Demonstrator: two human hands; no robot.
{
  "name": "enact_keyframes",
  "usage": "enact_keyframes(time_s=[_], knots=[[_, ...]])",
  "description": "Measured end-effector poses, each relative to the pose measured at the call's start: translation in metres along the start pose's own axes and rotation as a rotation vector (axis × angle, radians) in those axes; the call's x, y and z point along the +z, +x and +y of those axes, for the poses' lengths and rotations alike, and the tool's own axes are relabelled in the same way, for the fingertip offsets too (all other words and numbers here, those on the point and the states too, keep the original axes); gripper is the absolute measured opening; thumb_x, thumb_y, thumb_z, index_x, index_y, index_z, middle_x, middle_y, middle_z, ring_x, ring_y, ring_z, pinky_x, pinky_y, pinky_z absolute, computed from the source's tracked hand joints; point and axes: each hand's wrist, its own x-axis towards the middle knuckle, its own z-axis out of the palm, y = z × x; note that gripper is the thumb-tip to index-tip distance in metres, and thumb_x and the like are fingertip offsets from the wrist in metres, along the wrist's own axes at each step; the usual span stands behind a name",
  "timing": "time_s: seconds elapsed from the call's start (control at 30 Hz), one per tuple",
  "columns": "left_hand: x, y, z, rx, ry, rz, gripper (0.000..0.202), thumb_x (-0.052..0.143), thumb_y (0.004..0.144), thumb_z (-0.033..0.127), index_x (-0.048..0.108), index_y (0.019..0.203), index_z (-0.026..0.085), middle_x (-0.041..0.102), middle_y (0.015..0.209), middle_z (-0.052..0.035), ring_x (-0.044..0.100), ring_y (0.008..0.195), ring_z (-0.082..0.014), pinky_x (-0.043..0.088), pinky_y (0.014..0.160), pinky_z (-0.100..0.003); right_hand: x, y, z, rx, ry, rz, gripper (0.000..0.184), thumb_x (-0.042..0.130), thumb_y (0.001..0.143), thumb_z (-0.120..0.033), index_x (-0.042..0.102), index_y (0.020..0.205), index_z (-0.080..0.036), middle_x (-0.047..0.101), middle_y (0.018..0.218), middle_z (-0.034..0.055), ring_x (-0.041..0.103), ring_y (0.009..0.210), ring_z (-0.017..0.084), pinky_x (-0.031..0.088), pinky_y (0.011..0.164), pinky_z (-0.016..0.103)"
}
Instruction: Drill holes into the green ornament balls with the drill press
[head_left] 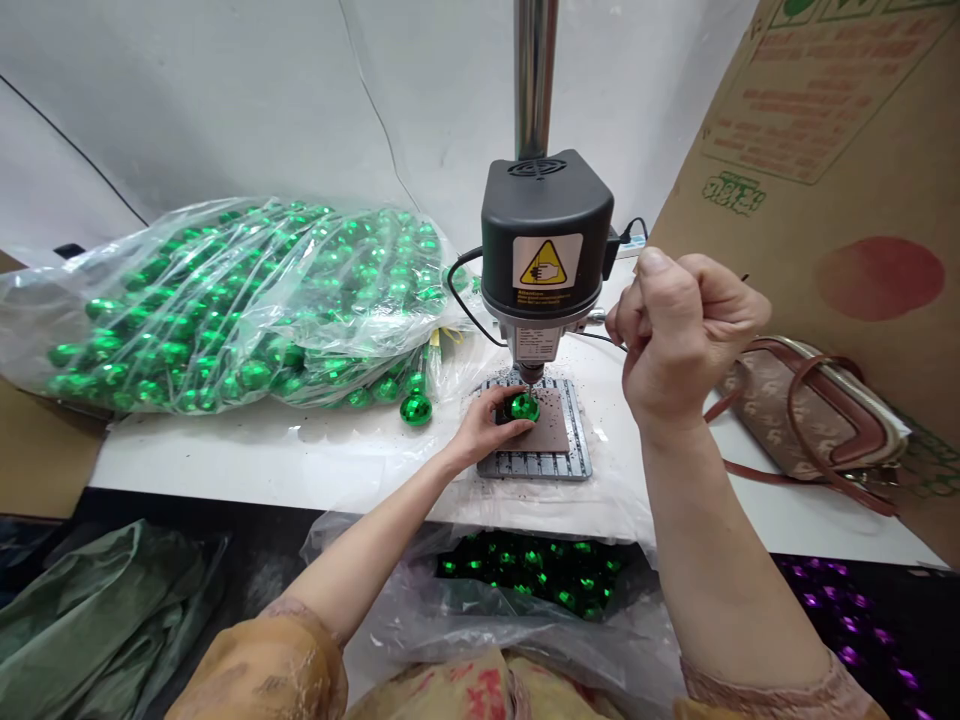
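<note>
My left hand (486, 425) is closed around a shiny green faceted ball (525, 407), thumb in front and fingers behind. The ball sits beneath the chuck of a black bench drill press (547, 235), and the thin bit meets its top. Below it lies a brown board (551, 425) on the slotted grey metal base (581, 462), with dark shavings scattered around. Raised to the right of the drill head, my right hand (675, 330) makes a fist at the end of the feed lever (595, 317); the fist hides most of that lever.
A clear bag of green balls (225, 310) covers the table's left side, with one loose green ball (415, 408) in front. An open plastic bag (375, 620) below the edge holds more. At right are a handbag (817, 410), a cardboard box (840, 200) and purple balls (847, 610).
</note>
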Motion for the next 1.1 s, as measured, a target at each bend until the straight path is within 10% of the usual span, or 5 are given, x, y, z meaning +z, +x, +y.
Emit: enact_keyframes(time_s=[1.1], knots=[[0.025,-0.010,-0.008,-0.040,-0.049,0.088,0.058,0.084,0.074,0.041,0.060,0.121,0.020,0.068,0.114,-0.0089,0.064,0.108,-0.0259,0.049,0.097,-0.040,-0.007,-0.026,0.011,-0.122,0.196,0.072,0.053,0.060,0.085,-0.025,0.018,0.054,-0.019,0.022,0.044,-0.0073,0.025,0.038,0.004,0.023,0.042,0.027]])
